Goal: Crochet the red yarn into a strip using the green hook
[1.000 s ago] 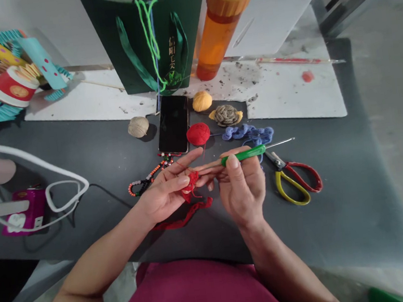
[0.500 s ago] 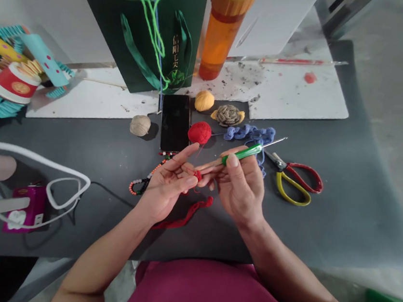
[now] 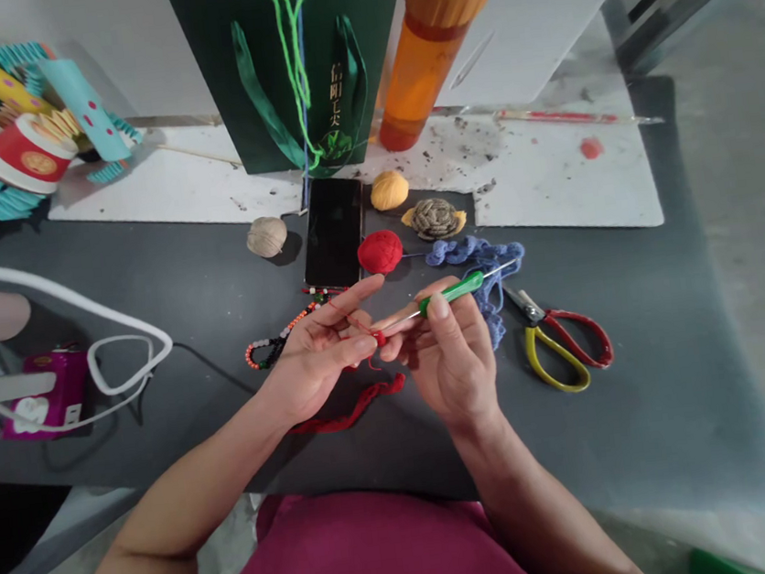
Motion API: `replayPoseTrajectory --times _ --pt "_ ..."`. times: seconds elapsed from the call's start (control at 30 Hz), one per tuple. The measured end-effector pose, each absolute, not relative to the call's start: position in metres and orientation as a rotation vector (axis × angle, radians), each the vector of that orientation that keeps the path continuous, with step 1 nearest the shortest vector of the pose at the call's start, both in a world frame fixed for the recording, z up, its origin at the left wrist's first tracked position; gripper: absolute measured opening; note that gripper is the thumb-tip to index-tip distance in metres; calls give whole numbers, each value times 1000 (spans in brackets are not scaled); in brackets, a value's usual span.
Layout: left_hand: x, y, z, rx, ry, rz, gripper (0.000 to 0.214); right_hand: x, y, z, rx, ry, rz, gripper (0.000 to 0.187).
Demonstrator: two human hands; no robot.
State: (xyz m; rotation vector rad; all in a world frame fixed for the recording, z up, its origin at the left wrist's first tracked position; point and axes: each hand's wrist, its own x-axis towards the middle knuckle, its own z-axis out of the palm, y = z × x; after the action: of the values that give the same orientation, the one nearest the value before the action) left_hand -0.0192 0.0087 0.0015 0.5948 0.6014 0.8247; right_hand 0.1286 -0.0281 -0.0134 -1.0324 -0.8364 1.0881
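My left hand [image 3: 317, 354] pinches a small piece of red crochet work [image 3: 379, 337] between thumb and fingers, and red yarn runs over its raised index finger. My right hand [image 3: 455, 348] grips a crochet hook [image 3: 452, 293] by its green handle. One metal end of the hook reaches the red piece; the other points away to the upper right. Just beyond my hands lies a ball of red yarn [image 3: 380, 252]. A red crocheted strip [image 3: 355, 408] rests on the table below my left hand.
Scissors [image 3: 559, 345] and blue crochet work [image 3: 483, 262] lie to the right. Behind are a phone [image 3: 333, 233], yellow yarn ball [image 3: 389, 190], beige yarn ball [image 3: 267, 236], crocheted flower [image 3: 434, 218], green paper bag [image 3: 296, 76] and orange bottle [image 3: 428, 51]. A white cable [image 3: 131, 325] curves at left.
My right hand has shifted slightly left and the crochet hook has moved left with it, its handle tilting a little more. My left hand stays nearly in place.
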Motion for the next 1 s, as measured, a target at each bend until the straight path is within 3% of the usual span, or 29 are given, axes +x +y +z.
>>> replayPoseTrajectory --times 0.23,0.37,0.5,0.7,1.0 --pt "-18 5 4 723 743 949 54 118 -29 -14 -1034 -883 935 23" --pt "-18 2 3 703 791 1002 62 120 -32 -14 -1064 -1135 660 3" --pt "-16 2 1 563 772 939 73 118 -34 -16 -1101 -1289 399 18" --pt "-15 1 1 431 737 878 85 113 -35 -18 -1110 -961 661 2" --pt "-18 3 3 439 705 875 102 117 -34 -17 -1178 -882 735 13"
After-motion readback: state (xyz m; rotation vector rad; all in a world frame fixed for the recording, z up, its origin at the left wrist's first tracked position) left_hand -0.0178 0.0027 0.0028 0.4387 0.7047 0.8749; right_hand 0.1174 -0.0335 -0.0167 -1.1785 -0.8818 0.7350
